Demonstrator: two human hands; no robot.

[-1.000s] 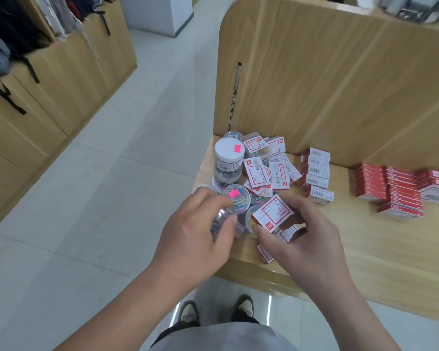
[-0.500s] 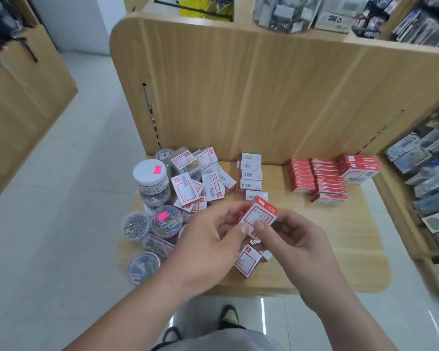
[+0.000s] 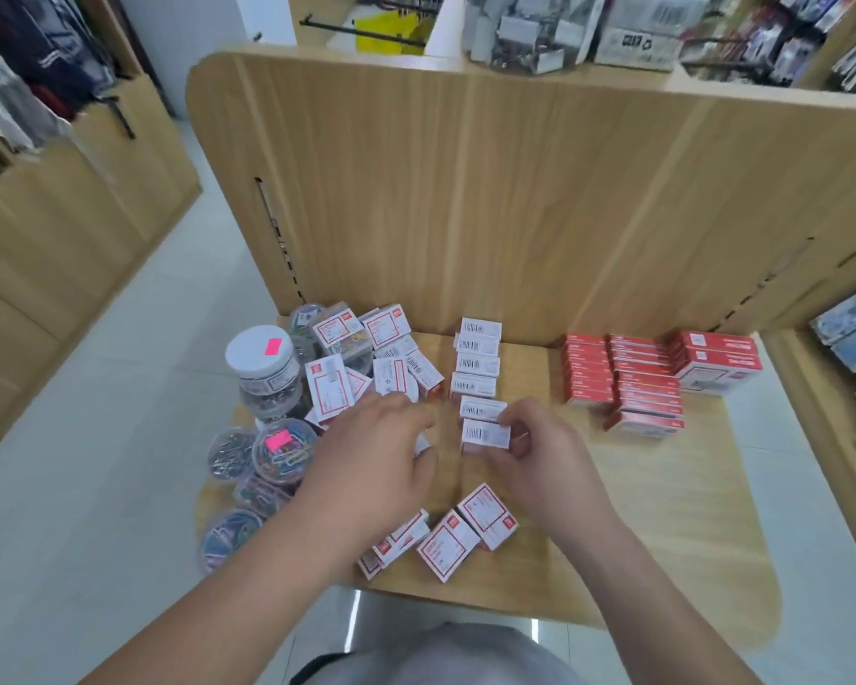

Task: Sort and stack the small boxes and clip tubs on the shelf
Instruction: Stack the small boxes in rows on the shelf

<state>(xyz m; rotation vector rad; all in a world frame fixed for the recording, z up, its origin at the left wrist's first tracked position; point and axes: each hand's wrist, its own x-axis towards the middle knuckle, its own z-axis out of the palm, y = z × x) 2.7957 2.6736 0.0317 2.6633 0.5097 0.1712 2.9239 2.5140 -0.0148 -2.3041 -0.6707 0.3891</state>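
1. Although sorting is plainly under way, it is judged well short of done. The small white box (image 3: 484, 432) in hand sits at the near end of a row of like boxes (image 3: 478, 363), which lie barcode-up and run back toward the rear panel.
2. Right hand (image 3: 549, 462): thumb and fingertips are pinched on the box's right end. The box lies just beside the row's nearest member; whether it already rests on the shelf (image 3: 663, 511) cannot be told.
3. Left hand (image 3: 376, 462): palm down, just left of the box and apart from it. Its fingers are blurred, so whether they hold anything cannot be told.
4. Outstanding: a jumbled heap of boxes (image 3: 366, 358) left of the row, lying at all angles.
5. Outstanding: loose boxes (image 3: 465, 531) near the front edge, between the forearms.
6. Outstanding: the clip tubs (image 3: 282, 452) at the left edge are clustered around a tall white-lidded tub (image 3: 263, 358) and are not evidently in order.
7. Judged complete: the red boxes (image 3: 623, 383) at the right stand in tidy stacks, well apart from both hands.
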